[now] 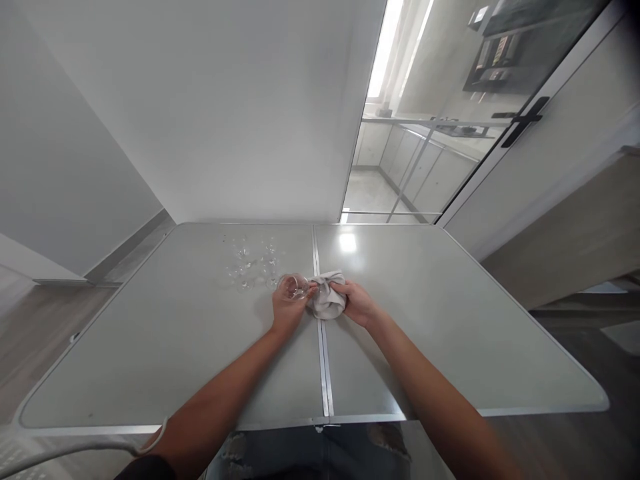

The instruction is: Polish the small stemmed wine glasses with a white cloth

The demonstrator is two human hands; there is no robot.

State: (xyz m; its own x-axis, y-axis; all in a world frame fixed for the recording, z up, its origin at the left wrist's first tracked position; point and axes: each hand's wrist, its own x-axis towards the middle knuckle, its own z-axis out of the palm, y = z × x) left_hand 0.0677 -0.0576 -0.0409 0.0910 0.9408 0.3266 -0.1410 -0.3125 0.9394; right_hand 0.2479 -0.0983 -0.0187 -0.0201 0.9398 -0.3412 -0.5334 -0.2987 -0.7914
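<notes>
My left hand (286,303) is closed around a clear stemmed glass (298,287), held tilted above the middle of the table. Against the glass's right end, my right hand (357,301) grips a crumpled pale cloth (329,303) between thumb and fingers. The fold of the cloth hides part of the glass and some fingertips. Just beyond my left hand, several more clear glasses (245,267) stand grouped on the table; their outlines are faint.
The pale table (150,360) has a metal seam (324,373) down its centre and a metal rim. A white wall (225,133) rises behind it. To the right is a glass-paned door with a black handle (525,121). A white cable (75,453) runs at lower left.
</notes>
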